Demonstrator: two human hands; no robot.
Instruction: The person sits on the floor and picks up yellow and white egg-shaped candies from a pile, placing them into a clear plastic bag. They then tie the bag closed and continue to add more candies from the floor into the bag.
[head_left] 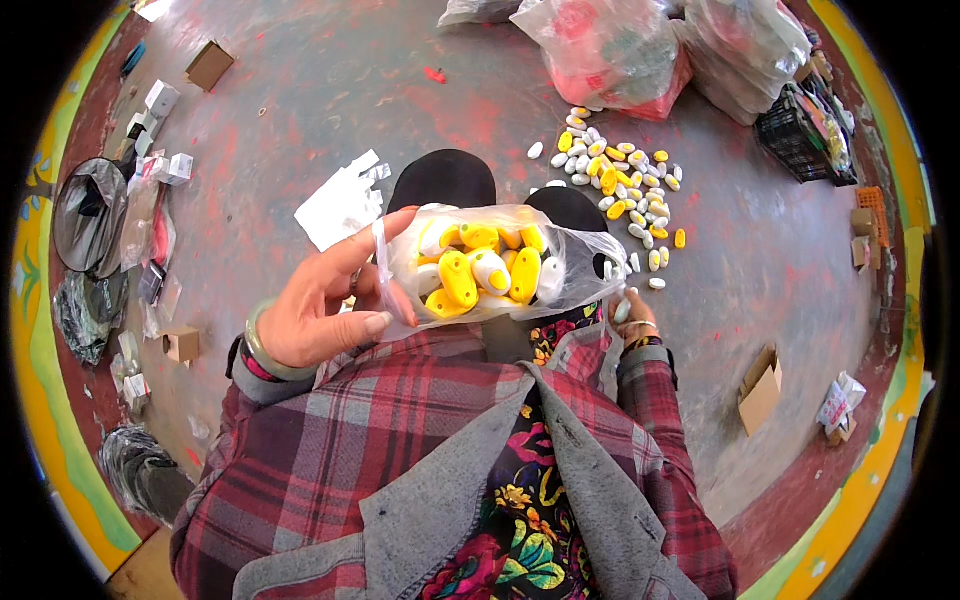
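My left hand grips the left edge of a clear plastic bag, its thumb and fingers pinching the film. Inside the bag lie several yellow and white oval plastic pieces, some with a small round hole or spot. Lower right of the bag, my right hand is closed on a pale oval piece; part of that hand is hidden by its own fingers. On the floor ahead to the right spreads a loose pile of similar white and yellow oval pieces.
My black-clad knees are just beyond the bag. White papers lie left of them. Large filled plastic bags stand behind the pile, near a black crate. Cardboard boxes sit right; small white boxes and bags line the left.
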